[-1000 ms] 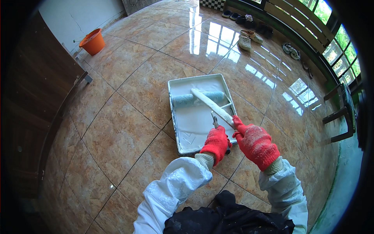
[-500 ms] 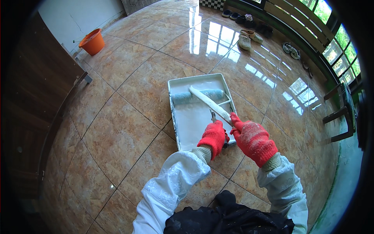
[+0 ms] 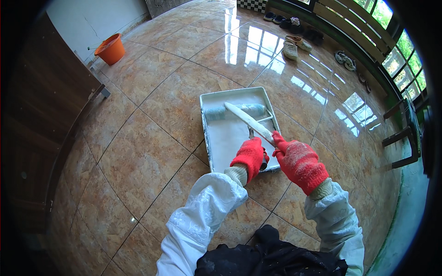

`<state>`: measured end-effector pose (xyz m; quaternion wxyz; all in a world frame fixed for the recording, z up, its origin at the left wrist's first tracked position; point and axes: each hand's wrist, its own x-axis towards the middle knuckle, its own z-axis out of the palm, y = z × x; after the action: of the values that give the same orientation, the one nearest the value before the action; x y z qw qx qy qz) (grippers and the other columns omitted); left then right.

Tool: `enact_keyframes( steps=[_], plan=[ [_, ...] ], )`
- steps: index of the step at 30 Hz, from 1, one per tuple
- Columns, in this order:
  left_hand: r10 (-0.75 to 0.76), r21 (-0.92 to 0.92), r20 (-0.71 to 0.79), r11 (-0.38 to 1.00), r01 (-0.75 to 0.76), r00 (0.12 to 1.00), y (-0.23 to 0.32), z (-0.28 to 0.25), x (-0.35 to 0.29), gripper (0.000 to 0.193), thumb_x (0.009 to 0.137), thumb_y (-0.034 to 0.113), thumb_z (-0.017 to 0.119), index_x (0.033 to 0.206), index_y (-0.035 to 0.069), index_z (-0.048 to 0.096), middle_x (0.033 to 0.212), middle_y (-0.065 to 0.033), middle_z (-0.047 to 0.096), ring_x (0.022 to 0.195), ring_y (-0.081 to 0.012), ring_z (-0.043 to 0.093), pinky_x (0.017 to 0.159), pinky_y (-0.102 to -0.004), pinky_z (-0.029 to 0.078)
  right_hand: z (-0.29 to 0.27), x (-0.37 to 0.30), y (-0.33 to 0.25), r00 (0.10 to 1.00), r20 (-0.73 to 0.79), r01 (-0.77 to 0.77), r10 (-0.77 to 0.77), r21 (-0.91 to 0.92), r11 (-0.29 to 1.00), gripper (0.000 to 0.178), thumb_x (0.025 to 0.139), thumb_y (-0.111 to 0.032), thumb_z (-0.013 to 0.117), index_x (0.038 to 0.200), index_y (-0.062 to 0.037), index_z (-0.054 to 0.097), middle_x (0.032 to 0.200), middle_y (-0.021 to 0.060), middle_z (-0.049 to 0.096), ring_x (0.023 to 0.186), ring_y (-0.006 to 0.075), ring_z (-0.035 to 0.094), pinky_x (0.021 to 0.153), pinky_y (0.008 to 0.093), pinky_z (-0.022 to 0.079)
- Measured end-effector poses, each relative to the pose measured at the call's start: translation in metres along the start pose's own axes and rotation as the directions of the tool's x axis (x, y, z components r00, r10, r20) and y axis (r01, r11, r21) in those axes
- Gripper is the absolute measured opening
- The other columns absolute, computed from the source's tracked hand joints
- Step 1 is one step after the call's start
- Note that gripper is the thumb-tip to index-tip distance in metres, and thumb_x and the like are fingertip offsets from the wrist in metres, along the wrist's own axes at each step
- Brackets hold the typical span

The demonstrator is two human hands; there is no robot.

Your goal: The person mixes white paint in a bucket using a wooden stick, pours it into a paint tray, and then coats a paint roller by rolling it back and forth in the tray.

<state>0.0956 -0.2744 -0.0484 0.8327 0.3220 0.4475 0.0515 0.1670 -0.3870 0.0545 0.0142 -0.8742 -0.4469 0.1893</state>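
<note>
A paint tray (image 3: 206, 138) holding white paint sits on the floor in front of me. Across its far part lies a paint roller (image 3: 214, 113), its pale blue sleeve partly coated white. My left hand (image 3: 249, 156), in a red knitted glove, is closed round the roller's dark handle, whose end shows beside the palm. A flat white paint-covered stick (image 3: 248, 120) is gripped in my gloved right hand (image 3: 299, 162). It slants over the roller, its far tip above the sleeve; whether it touches the sleeve I cannot tell.
On the brown tiled floor (image 3: 152, 170) an orange bucket (image 3: 110, 49) stands far left, near a dark wooden cabinet (image 3: 55, 115). Several shoes (image 3: 291, 49) line the far right by a wooden bench (image 3: 354, 25). A dark chair (image 3: 405, 133) stands at the right.
My left hand has shifted slightly forward and left with the roller handle. More white paint shows on the sleeve. My right hand and the stick have hardly moved.
</note>
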Motion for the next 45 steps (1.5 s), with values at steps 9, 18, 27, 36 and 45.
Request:
enact_keyframes(
  steps=[9,18,27,36,45],
  plan=[
    [-0.027,-0.107,0.008,0.994,0.027,1.0,0.01,-0.002,0.005,0.02,0.091,0.024,0.042,0.086,0.004,0.045,0.071,-0.0103,0.05,0.052,-0.0217,0.049,0.044,-0.0348,0.042,0.001,0.01,0.02,0.995,-0.053,-0.09,0.085,-0.115,0.989,0.05,0.093,-0.032,0.049,0.14,-0.0167,0.041,0.091,0.0167,0.065,0.084,0.0345,0.064,0.071,0.0454,0.049],
    [-0.048,-0.203,-0.006,0.978,0.045,0.999,0.018,-0.003,0.012,0.019,0.09,0.021,0.043,0.088,0.004,0.047,0.07,-0.0103,0.049,0.052,-0.022,0.049,0.044,-0.0356,0.042,0.006,0.013,0.011,0.999,-0.04,0.022,-0.027,-0.12,0.993,0.051,0.093,-0.031,0.049,0.141,-0.0153,0.039,0.087,0.0166,0.065,0.081,0.0352,0.065,0.07,0.0463,0.05],
    [0.004,-0.148,0.037,0.989,0.002,0.999,0.023,-0.006,0.02,0.016,0.091,0.019,0.048,0.095,0.004,0.045,0.079,-0.0081,0.049,0.057,-0.0179,0.05,0.044,-0.0312,0.046,0.001,0.015,0.011,0.997,-0.056,-0.051,0.046,-0.094,0.994,0.049,0.091,-0.03,0.05,0.138,-0.0147,0.044,0.091,0.018,0.065,0.085,0.0357,0.063,0.076,0.0453,0.048],
    [-0.04,-0.118,0.057,0.992,0.047,0.998,0.034,-0.009,0.023,0.015,0.09,0.017,0.05,0.097,0.005,0.045,0.079,-0.0076,0.05,0.057,-0.0176,0.05,0.046,-0.0305,0.047,-0.003,0.021,0.014,0.996,-0.062,-0.07,0.064,-0.107,0.992,0.046,0.091,-0.028,0.05,0.136,-0.0165,0.047,0.089,0.0186,0.064,0.085,0.0357,0.063,0.077,0.0457,0.048],
    [-0.034,-0.112,0.025,0.993,0.037,0.999,0.031,-0.014,0.022,0.012,0.09,0.016,0.048,0.093,0.005,0.045,0.077,-0.0073,0.049,0.055,-0.0177,0.049,0.044,-0.0302,0.045,-0.013,0.025,0.001,1.0,-0.012,-0.008,0.008,-0.02,1.0,0.045,0.091,-0.027,0.048,0.135,-0.0193,0.049,0.093,0.0181,0.065,0.087,0.0352,0.063,0.078,0.0441,0.048]
  ],
)
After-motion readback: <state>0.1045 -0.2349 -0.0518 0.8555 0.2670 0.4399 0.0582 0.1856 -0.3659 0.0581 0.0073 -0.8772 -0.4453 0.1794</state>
